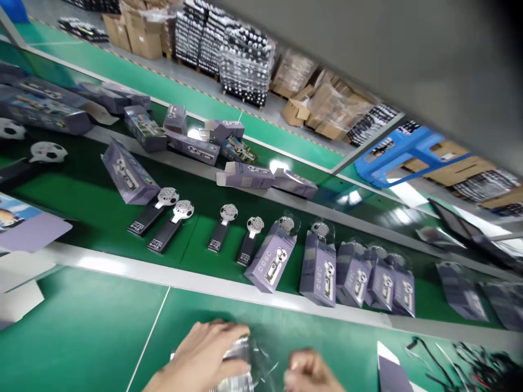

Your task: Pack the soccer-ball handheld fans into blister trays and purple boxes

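Hands at the near green bench: left hand (204, 354) lies flat, fingers loosely curled over a clear crinkled plastic sleeve (245, 365); right hand (310, 373) is closed, pinching the sleeve's edge. Beyond, black-handled football-patterned fans (169, 218) and purple printed cartons (272, 258) lie on the dark green conveyor belt (81, 190). Risk: slippery film may slide or tear under an uneven pull.

Green conveyor belt (93, 201) with football-headed fans (223, 226) and purple boxes (318, 269) in rows.
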{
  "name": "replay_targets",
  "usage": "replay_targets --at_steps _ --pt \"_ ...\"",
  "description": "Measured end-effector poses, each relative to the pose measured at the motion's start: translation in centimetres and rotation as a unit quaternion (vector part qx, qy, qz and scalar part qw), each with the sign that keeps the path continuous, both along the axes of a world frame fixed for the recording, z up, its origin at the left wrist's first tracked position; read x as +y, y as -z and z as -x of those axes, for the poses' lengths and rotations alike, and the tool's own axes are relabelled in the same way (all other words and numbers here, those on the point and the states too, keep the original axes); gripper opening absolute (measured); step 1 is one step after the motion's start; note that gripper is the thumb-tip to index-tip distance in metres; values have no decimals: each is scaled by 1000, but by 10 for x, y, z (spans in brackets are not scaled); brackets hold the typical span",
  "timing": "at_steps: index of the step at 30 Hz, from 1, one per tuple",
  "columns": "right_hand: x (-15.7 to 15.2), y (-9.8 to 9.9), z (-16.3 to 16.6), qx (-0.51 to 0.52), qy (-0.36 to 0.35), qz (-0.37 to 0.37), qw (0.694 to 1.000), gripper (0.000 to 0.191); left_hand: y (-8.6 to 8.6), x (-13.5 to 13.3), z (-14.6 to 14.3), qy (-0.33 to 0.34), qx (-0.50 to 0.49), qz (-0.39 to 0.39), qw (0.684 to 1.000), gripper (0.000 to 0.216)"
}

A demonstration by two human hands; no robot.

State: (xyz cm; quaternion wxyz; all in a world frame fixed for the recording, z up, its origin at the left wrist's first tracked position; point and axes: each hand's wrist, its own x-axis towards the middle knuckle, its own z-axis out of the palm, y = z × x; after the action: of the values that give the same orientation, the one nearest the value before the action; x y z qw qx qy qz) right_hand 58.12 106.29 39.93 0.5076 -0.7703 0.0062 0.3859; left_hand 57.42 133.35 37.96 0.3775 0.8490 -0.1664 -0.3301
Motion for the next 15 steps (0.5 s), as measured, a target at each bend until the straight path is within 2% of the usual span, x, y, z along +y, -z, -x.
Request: replay_targets --at_steps 1,2,3,4,5,6,8,9,10,11,12,14,15 --pt "-10 -23 -23 -76 23 19 997 68 2 -5 3 13 -1 -6 1000 48" --pt "-17 -48 -49 -176 15 42 983 55 5 -10 8 26 0 -12 1000 49" --pt "-18 -71 -78 -283 -29 77 955 37 9 -16 12 32 2 -13 999 52" --pt "-14 -91 -109 -398 -91 103 907 24 13 -20 16 26 3 -4 1000 56" --pt "-5 -103 -137 -486 -155 135 849 22 18 -21 17 -1 -3 15 1000 57" --pt "7 -106 -164 -526 -238 177 797 26 21 -16 14 -53 -23 40 998 56" --pt "35 -91 -203 -497 -445 237 707 32 22 10 -7 -219 -114 75 966 50" --pt "46 -76 -217 -450 -529 251 674 31 19 31 -26 -320 -177 69 928 47" --pt "54 -60 -226 -395 -590 257 656 29 13 56 -50 -417 -238 47 876 47" --pt "57 -44 -233 -346 -618 254 658 29 5 81 -77 -500 -287 8 817 51" --pt "57 -31 -238 -316 -617 247 677 29 -4 106 -106 -564 -301 -38 768 56" --pt "50 -13 -244 -325 -566 234 721 35 -19 145 -160 -617 -284 -68 730 74" --pt "45 -7 -246 -359 -545 227 723 40 -23 158 -183 -640 -252 -71 723 83"
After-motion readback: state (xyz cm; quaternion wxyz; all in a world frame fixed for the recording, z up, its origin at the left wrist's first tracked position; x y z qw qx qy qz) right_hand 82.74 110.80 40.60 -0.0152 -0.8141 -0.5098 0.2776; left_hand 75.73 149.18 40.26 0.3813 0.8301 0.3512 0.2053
